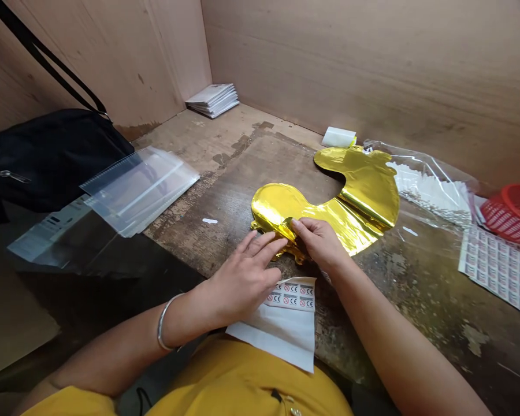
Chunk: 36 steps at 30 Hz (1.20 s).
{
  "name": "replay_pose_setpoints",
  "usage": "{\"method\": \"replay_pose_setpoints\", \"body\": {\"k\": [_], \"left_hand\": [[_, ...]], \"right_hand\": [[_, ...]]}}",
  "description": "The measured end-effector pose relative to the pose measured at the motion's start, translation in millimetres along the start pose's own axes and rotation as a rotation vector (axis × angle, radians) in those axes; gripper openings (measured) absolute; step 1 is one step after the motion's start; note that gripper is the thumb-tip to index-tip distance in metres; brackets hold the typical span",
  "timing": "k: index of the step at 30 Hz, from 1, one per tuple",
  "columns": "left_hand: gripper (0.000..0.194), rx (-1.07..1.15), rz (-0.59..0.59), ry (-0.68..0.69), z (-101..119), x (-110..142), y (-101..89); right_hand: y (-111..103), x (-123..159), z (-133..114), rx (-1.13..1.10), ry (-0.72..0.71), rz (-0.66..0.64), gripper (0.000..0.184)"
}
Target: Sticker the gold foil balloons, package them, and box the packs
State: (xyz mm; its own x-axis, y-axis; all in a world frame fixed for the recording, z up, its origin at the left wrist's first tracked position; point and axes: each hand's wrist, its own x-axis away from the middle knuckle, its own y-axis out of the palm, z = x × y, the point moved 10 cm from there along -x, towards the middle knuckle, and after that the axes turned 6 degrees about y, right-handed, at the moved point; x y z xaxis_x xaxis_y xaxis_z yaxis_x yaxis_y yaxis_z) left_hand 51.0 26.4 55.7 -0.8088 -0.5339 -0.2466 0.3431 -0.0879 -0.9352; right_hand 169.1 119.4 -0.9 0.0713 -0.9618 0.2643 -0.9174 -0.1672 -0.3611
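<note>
A flat gold foil balloon (368,196) with a curved outline lies on the worn wooden table. My right hand (323,242) pinches its near edge between thumb and fingers, and the foil is folded up there. My left hand (257,268) rests with fingers stretched out, their tips against the foil's lower left edge. Below the left hand, a white label sheet (290,329) with CE stickers hangs over the table's front edge, partly hidden by that hand.
Clear plastic sleeves (143,190) lie at the left, beside a black bag (56,156). Folded white papers (214,101) sit in the back corner. At the right are a clear bag of white sticks (433,190), a red basket (513,214) and a sticker sheet (500,268).
</note>
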Motion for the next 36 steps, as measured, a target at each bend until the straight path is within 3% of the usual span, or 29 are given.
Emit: {"method": "replay_pose_setpoints", "body": {"k": [4,10,15,18,20,21,24,26,28,33,36], "left_hand": [[0.009,0.004,0.015,0.046,2,-4,2.0],[0.013,0.152,-0.109,0.101,-11,-13,28.3],[0.012,0.209,-0.086,0.112,-15,-16,30.7],[0.012,0.213,-0.081,0.123,-13,-17,28.0],[0.014,0.213,-0.087,0.114,-14,-19,27.1],[0.014,0.215,-0.090,0.106,-14,-19,26.9],[0.013,0.249,-0.086,0.096,-15,-18,25.9],[0.009,0.288,-0.086,0.097,-15,-16,26.4],[0.007,0.320,-0.107,0.082,-17,-13,30.5],[0.007,0.355,-0.146,0.028,-22,-11,40.0],[0.005,0.361,-0.159,0.001,-23,-10,41.3]], "right_hand": [[1,-2,-1,0.002,0.006,-0.017,0.048],[-1,-6,0,-0.015,0.016,0.005,0.048],[-28,1,-1,-0.056,-0.021,0.208,0.046],[-32,26,-23,0.203,-0.239,0.316,0.050],[-14,43,-36,0.485,-0.395,0.283,0.058],[-5,48,-37,0.581,-0.430,0.250,0.051],[-3,45,-24,0.579,-0.328,0.196,0.022],[-20,29,-14,0.503,-0.216,0.209,0.018],[-54,8,-11,0.477,-0.143,0.285,0.016],[-187,-45,-15,0.498,0.005,0.675,0.021],[-248,-60,-11,0.508,0.101,0.862,0.018]]}}
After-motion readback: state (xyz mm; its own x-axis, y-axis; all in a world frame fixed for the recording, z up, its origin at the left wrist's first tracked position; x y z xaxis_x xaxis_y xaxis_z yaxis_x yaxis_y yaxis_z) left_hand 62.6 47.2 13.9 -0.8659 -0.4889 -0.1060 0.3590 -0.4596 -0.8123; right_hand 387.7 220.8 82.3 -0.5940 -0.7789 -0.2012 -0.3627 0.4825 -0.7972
